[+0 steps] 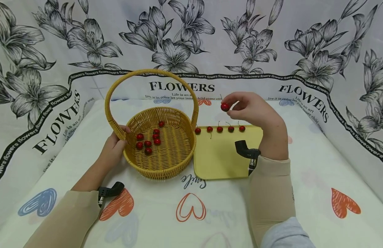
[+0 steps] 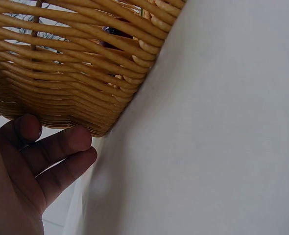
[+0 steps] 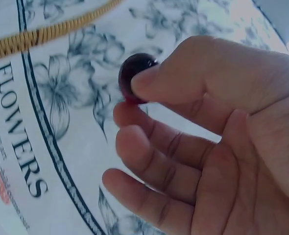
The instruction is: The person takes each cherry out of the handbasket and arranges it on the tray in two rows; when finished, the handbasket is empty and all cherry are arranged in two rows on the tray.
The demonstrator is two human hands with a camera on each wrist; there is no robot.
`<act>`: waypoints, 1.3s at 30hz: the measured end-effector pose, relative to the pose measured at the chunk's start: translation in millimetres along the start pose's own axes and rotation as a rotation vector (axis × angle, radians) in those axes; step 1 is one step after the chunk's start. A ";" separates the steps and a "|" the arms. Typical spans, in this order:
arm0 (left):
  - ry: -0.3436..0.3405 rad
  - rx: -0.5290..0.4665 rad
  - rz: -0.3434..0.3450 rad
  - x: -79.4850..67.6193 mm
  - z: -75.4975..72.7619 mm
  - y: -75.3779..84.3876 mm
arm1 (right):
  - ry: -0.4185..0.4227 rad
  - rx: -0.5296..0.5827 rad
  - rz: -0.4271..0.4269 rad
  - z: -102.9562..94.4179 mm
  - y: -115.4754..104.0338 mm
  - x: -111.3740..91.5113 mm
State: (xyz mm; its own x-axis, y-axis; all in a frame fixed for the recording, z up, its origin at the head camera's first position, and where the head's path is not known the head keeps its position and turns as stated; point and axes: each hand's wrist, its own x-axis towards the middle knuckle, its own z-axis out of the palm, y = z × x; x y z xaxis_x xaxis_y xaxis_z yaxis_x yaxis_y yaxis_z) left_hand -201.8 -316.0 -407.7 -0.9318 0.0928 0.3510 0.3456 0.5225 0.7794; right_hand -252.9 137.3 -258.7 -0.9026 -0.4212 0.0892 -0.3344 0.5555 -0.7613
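A red cherry (image 1: 224,107) is pinched between the thumb and fingertips of my right hand (image 1: 251,107), raised above the back of the yellow tray (image 1: 222,155). In the right wrist view the same cherry (image 3: 134,77) looks dark, and the other fingers are loosely bent. My left hand (image 1: 115,144) grips the left side of the yellow wicker basket (image 1: 161,172), where its tall handle meets the rim. Several cherries (image 1: 148,143) lie in the left part of the basket. Along the tray's back edge, several more cherries (image 1: 220,129) form a row, most with stems pointing up.
The basket's arched handle (image 1: 152,71) rises high to the left of my right hand. A white cloth (image 1: 154,220) printed with hearts covers the table. Behind it hangs a flower-printed curtain (image 1: 210,62). Black camera mounts (image 1: 245,150) sit at both wrists.
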 end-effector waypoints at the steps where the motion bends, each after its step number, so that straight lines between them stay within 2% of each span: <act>1: -0.002 -0.001 -0.003 0.1 0.0 -0.2 | 0.012 -0.006 0.022 -3.2 4.8 -0.9; 8: -0.007 -0.010 -0.012 0.9 0.4 -2.1 | 0.073 -0.064 0.165 -18.9 42.2 0.2; 14: -0.007 -0.015 -0.006 0.6 1.0 -0.7 | 0.070 -0.144 0.306 -25.7 80.4 1.4; 18: -0.006 -0.013 -0.009 0.7 1.4 0.2 | 0.072 -0.122 0.395 -25.4 108.2 0.1; 23: -0.005 -0.016 -0.004 0.9 1.6 -0.3 | 0.059 -0.060 0.432 -19.4 135.1 0.9; 30: -0.011 -0.024 -0.011 0.1 1.0 3.4 | 0.022 -0.066 0.456 -12.5 149.6 -0.9; 39: -0.005 -0.020 -0.014 0.1 1.0 -0.9 | 0.011 -0.055 0.503 -4.9 159.4 0.0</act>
State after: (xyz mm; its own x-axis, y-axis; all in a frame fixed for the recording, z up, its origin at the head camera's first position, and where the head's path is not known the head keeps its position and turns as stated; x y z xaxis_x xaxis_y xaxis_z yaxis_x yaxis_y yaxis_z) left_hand -202.2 -315.6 -408.8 -0.9372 0.0900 0.3369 0.3343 0.5066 0.7947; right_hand -307.5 229.4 -376.9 -0.9584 -0.0840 -0.2728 0.1291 0.7249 -0.6766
